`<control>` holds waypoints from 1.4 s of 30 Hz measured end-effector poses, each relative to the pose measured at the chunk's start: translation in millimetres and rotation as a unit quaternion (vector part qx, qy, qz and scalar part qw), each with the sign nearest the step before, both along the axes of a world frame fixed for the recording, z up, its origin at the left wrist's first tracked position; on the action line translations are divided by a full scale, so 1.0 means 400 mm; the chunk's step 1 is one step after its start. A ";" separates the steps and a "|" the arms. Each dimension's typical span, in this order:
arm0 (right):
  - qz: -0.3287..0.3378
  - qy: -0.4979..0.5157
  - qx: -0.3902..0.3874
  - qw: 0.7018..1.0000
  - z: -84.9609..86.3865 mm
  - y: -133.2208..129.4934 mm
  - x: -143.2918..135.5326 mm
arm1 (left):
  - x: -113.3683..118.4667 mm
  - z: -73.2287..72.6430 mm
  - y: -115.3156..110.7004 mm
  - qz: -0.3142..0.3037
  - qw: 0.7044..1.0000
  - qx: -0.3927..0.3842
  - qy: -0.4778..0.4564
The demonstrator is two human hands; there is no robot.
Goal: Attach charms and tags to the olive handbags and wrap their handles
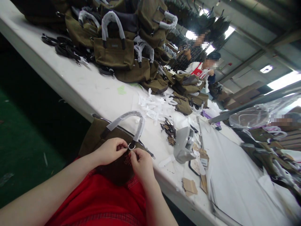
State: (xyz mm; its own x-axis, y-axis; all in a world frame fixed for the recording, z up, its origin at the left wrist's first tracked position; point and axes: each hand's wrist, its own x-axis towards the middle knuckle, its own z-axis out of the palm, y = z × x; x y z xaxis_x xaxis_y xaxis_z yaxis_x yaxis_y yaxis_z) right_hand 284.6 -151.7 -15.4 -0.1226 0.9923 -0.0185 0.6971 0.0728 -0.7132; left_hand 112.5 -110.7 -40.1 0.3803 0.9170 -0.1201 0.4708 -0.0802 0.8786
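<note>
An olive-brown handbag (pixel 91 138) leans against the table edge at my lap, its arched handle (pixel 140 124) wrapped in clear-white film. A metal ring (pixel 131 146) sits at the near base of that handle. My left hand (pixel 111 151) pinches at the ring's left side with its fingertips curled in. From the right, my right hand (pixel 144 161) is closed on the same ring, thumb and forefinger together. Just below, between the hands, hangs a small reddish patterned piece (pixel 127 159), mostly in shadow; I cannot make out its kind.
Similar handbags (pixel 114 53) are piled along the far side of the white table (pixel 105 91), with black straps (pixel 68 50) beside them. White paper strips (pixel 155 105), leopard-patterned pieces (pixel 171 138), a grey dispenser-like object (pixel 184 144) and cardboard scraps (pixel 190 186) lie nearer. People work beyond.
</note>
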 end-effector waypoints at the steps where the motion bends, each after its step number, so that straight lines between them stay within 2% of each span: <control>1: 0.000 -0.007 -0.002 1.000 0.000 0.000 -0.001 | -0.004 0.000 0.001 -0.001 1.000 -0.018 -0.014; 7: 0.012 -0.028 -0.015 0.999 0.009 -0.006 -0.007 | -0.013 -0.005 -0.002 0.021 0.987 -0.114 -0.110; 19: 0.003 -0.084 -0.006 0.996 0.004 -0.019 -0.016 | -0.015 -0.006 -0.008 0.028 0.969 -0.172 -0.174; 25: -0.018 -0.129 0.025 0.991 -0.004 -0.022 -0.028 | 0.003 -0.008 -0.016 0.034 0.973 -0.138 -0.180; 32: -0.038 -0.152 0.019 0.987 -0.009 -0.015 -0.032 | 0.027 -0.019 -0.033 0.040 0.997 -0.003 -0.071; 38: -0.044 -0.153 0.017 0.987 -0.010 -0.008 -0.034 | 0.043 -0.031 -0.014 0.095 0.993 0.002 -0.077; 42: -0.047 -0.150 0.015 0.987 -0.011 -0.013 -0.031 | 0.052 -0.043 -0.012 0.117 0.992 0.022 -0.043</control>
